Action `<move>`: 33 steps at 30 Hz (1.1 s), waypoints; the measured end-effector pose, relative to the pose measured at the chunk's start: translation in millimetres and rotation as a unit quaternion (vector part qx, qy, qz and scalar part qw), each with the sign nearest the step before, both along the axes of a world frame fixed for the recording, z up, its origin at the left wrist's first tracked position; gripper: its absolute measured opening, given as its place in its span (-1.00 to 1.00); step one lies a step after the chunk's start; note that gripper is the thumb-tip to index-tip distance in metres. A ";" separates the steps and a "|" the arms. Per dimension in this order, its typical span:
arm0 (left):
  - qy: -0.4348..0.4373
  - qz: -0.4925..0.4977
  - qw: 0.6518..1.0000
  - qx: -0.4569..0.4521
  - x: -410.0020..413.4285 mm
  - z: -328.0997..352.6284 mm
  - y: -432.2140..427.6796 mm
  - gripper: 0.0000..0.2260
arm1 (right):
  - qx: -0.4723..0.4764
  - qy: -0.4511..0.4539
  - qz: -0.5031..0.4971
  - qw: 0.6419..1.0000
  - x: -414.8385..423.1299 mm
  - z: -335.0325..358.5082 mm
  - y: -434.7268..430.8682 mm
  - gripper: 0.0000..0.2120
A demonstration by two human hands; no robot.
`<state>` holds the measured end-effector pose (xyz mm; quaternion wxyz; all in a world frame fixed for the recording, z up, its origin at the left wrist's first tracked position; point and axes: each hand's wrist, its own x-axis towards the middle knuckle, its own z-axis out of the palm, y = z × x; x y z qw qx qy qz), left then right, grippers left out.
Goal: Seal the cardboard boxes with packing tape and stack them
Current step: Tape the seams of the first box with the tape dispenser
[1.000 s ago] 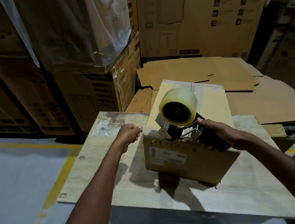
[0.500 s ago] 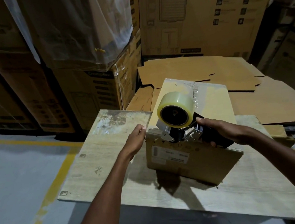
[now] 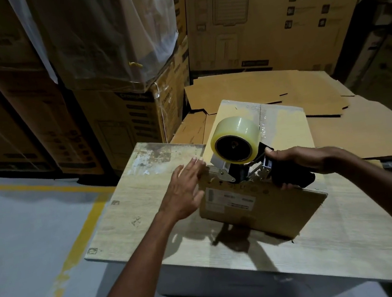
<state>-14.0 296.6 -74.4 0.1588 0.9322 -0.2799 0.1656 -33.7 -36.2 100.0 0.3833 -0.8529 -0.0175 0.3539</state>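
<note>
The cardboard box (image 3: 258, 204) rests on the wooden table (image 3: 135, 205), with the left hand (image 3: 185, 189), fingers extended and holding nothing, flat against its left side and the right hand (image 3: 300, 160) gripping the handle of the tape dispenser (image 3: 239, 167) seated on its near top edge

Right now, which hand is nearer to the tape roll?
Right. The right hand grips the dispenser handle, just right of the tape roll. The left hand lies flat, fingers straight, against the left side of the cardboard box, lower left of the roll.
</note>
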 end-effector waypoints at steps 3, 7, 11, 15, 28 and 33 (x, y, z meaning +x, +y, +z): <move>-0.009 -0.008 1.000 0.027 -6.1 -2.8 -5.5 -0.17 | 0.004 0.031 0.020 0.999 -3.3 3.1 0.9 -0.24; -0.006 0.026 0.998 0.053 -10.2 -3.2 -10.7 -0.16 | 0.021 0.032 0.013 0.999 -2.2 -4.0 -2.9 -0.25; 0.008 0.066 0.996 0.060 -14.1 -4.8 -15.5 -0.16 | 0.024 0.030 -0.009 0.999 -0.9 -6.1 -2.1 -0.27; 0.009 0.085 0.994 0.066 -16.1 -2.4 -19.6 -0.13 | 0.027 0.024 -0.006 0.999 -2.8 -8.5 -2.8 -0.26; -0.008 0.101 0.989 0.107 -15.7 -0.1 -19.1 -0.19 | 0.049 -0.019 -0.050 0.997 -26.5 -21.5 -72.7 -0.21; -0.030 0.113 0.988 0.105 -18.1 4.4 -30.5 -0.19 | 0.059 -0.009 -0.051 0.997 -37.2 -14.9 -88.5 -0.27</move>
